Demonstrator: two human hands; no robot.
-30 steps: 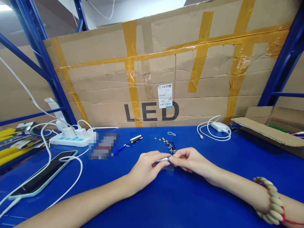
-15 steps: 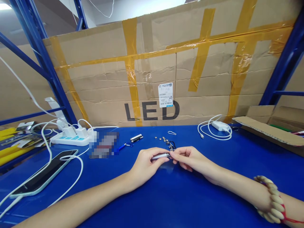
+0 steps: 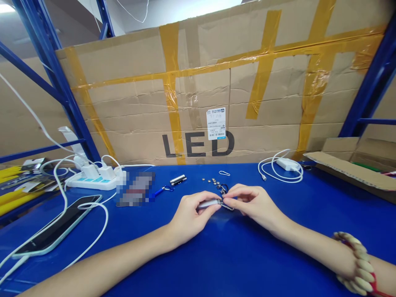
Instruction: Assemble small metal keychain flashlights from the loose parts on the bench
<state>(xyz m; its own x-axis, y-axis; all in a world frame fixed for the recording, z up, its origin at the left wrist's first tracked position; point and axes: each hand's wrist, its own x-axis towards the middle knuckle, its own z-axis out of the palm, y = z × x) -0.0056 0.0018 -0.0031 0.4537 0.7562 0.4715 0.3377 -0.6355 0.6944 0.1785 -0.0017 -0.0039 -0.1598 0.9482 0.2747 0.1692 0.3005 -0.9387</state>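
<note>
A slim silver tube, shaped like a small flashlight [image 3: 208, 203], lies between the thumb and fingers of my left hand [image 3: 190, 212], pointing right. At its right end, the thumb and fingertips of my right hand [image 3: 255, 202] are pinched together; what they hold is too small and hidden to make out. A small silver carabiner [image 3: 228, 208] shows below these fingertips. Just behind the hands lie a dark carabiner [image 3: 225, 189] and small metal clasps, partly covered by the fingers. Several button cells [image 3: 213, 180] are scattered beyond them on the blue table [image 3: 216, 255].
Silver tubes [image 3: 178, 180] and a blue keychain flashlight [image 3: 159, 191] lie left of the button cells. A silver carabiner [image 3: 224, 173] is farther back. On the left are a phone [image 3: 58, 225], cables and a power strip [image 3: 93, 181]; a charger [image 3: 287, 164] is right.
My right hand has risen slightly and turned, with its fingers bunched at the tube's end. The small silver carabiner below the fingertips now shows. My left hand stays in place.
</note>
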